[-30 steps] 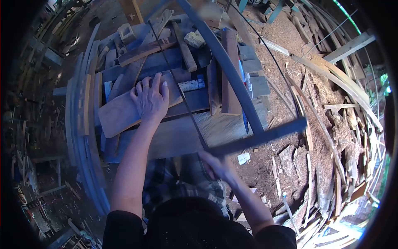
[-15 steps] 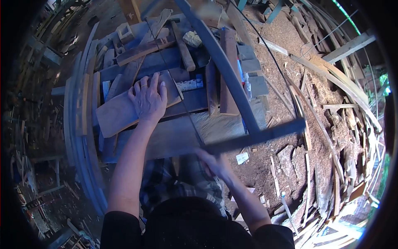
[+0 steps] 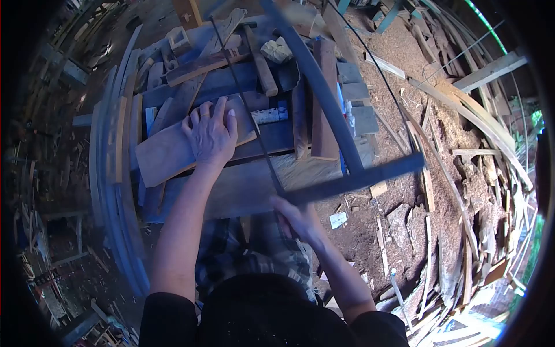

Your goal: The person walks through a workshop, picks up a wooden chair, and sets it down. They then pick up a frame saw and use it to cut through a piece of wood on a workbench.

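My left hand [image 3: 213,136] lies with spread fingers on a flat piece of wood [image 3: 165,151], pressing it against the workbench [image 3: 225,188]. The wood sits at a slant across the bench. My right hand [image 3: 296,218] is wrapped round the near end of a large wooden frame saw [image 3: 324,95], below its dark end bar. The thin saw blade [image 3: 250,113] runs away from me, just right of my left fingers, crossing the right end of the wood. Its far end is blurred near the top of the view.
A wooden-handled tool [image 3: 260,61], a pale yellowish lump [image 3: 276,51] and several wood blocks lie farther back on the bench. Long strips [image 3: 110,173] stand along its left side. Sawdust [image 3: 399,69] and offcuts cover the ground at right.
The saw and my right hand have moved a little forward, away from me. My left hand stays on the wood. The whole view has shifted slightly.
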`<action>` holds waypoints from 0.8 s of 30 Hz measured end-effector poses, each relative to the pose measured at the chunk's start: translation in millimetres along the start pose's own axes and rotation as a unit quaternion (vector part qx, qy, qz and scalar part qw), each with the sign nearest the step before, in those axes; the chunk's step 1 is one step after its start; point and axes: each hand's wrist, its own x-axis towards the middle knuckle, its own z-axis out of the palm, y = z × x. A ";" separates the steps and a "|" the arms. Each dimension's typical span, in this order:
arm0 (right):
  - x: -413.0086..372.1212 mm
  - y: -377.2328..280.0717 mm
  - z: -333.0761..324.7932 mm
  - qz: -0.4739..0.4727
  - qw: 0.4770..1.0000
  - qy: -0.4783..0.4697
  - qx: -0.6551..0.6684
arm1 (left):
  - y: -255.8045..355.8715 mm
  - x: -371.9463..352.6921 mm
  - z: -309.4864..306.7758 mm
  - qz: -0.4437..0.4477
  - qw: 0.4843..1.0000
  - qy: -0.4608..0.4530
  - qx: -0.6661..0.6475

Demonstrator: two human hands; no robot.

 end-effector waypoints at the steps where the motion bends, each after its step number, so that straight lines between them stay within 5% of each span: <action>1: -14.7 11.2 -3.6 0.016 1.000 -0.007 -0.020 | -0.5 -1.3 -0.1 -0.005 1.000 -0.013 -0.008; 7: -31.7 24.6 -4.7 0.078 0.996 0.005 -0.049 | -1.7 -1.4 0.4 0.010 1.000 -0.005 0.000; 13: 38.7 -10.1 15.7 -0.066 0.997 0.033 -0.007 | -1.8 -2.1 -0.5 0.007 1.000 -0.014 -0.001; 15: 12.2 -7.2 -2.2 -0.012 0.993 -0.005 -0.115 | -1.4 -1.6 -2.9 0.007 1.000 -0.006 0.007; 19: -58.1 41.4 -16.5 0.070 0.993 0.039 -0.086 | -2.1 -1.4 -1.1 0.005 1.000 -0.009 0.008; 23: -27.9 32.8 -13.2 0.084 0.993 -0.012 -0.081 | -2.1 -3.0 -1.3 0.014 1.000 -0.001 0.022; 24: -10.8 9.2 -6.1 0.029 0.997 -0.013 -0.071 | -2.2 -3.5 -1.8 0.011 1.000 -0.008 0.014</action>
